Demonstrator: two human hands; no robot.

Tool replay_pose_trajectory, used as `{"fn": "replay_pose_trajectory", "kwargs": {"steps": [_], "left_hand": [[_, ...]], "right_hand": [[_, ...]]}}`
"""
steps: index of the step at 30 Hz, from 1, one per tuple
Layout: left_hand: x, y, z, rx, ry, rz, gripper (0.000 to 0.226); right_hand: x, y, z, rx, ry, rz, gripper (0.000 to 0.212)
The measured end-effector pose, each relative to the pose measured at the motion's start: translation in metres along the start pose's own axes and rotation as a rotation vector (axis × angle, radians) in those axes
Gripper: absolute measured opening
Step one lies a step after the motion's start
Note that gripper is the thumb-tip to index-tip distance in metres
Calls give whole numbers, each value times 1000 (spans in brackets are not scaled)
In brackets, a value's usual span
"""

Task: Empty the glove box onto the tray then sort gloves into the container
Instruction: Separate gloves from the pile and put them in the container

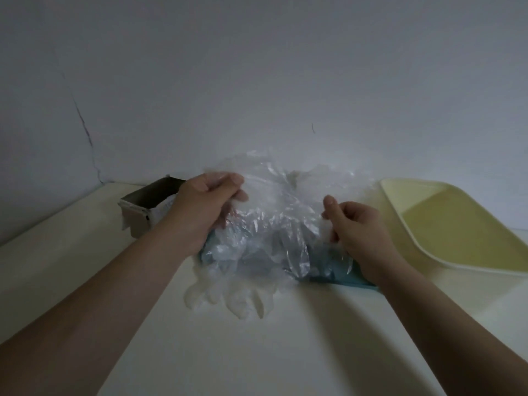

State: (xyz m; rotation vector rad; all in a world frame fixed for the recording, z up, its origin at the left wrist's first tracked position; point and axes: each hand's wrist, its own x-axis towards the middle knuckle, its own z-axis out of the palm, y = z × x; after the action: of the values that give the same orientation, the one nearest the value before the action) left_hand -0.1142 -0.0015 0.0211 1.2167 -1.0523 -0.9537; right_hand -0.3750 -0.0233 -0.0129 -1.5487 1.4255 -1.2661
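A heap of clear plastic gloves [271, 212] lies in the middle of the white table, over a blue container [340, 274] that shows only at its lower right and left edges. My left hand [208, 207] grips a bunch of the clear gloves at the heap's upper left. My right hand [354, 232] pinches clear glove film at the heap's right side. Glove fingers [228, 298] of whitish film spill onto the table in front of the heap. A yellow tray [445, 224] sits to the right with nothing visible in it.
An open cardboard glove box [148, 204] stands at the left behind my left forearm. A white wall rises right behind the table. Bare table surface [257, 352] stretches toward me between my forearms.
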Motion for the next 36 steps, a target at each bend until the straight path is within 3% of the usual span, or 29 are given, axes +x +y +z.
{"fn": "replay_pose_trajectory", "kwargs": {"steps": [2, 6, 8, 10, 12, 16, 18, 21, 22, 24, 26, 28, 32, 36], "left_hand": [[-8, 5, -3, 44, -164, -33, 21], [-23, 6, 2, 20, -460, -96, 20], [-24, 3, 5, -10, -467, -63, 20], [-24, -1, 7, 43, -329, -37, 16], [-21, -11, 3, 117, -181, -30, 15], [-22, -18, -2, 188, -269, -66, 24], [-16, -22, -9, 152, -184, -85, 30], [3, -47, -31, 435, 116, 33, 38], [4, -55, -38, 582, 135, 52, 34], [1, -70, -45, 771, 7, -36, 34], [-2, -80, -46, 798, -103, -128, 50], [-2, -89, -45, 779, -123, -108, 44], [-1, -87, -46, 740, -106, -70, 11], [1, -73, -47, 695, -72, 10, 17]], "right_hand": [[-4, -12, -2, -11, -98, -34, 53], [-11, -32, 7, 194, -549, 40, 54], [-14, -33, 16, 343, -700, 44, 63], [-16, -28, 20, 487, -788, 67, 84], [-15, -22, 23, 548, -782, 115, 87], [-16, -17, 34, 388, -578, 137, 22], [-14, -14, 36, 422, -443, 193, 11], [-12, -12, 30, 286, -359, 172, 11], [-12, -9, 28, 244, -344, 171, 13], [-11, -6, 26, 191, -318, 200, 18], [-14, -5, 26, 184, -346, 226, 9], [-18, -5, 26, 162, -395, 214, 19], [-21, -1, 19, 138, -428, 195, 33], [-22, -2, 10, 103, -535, 168, 44]]}}
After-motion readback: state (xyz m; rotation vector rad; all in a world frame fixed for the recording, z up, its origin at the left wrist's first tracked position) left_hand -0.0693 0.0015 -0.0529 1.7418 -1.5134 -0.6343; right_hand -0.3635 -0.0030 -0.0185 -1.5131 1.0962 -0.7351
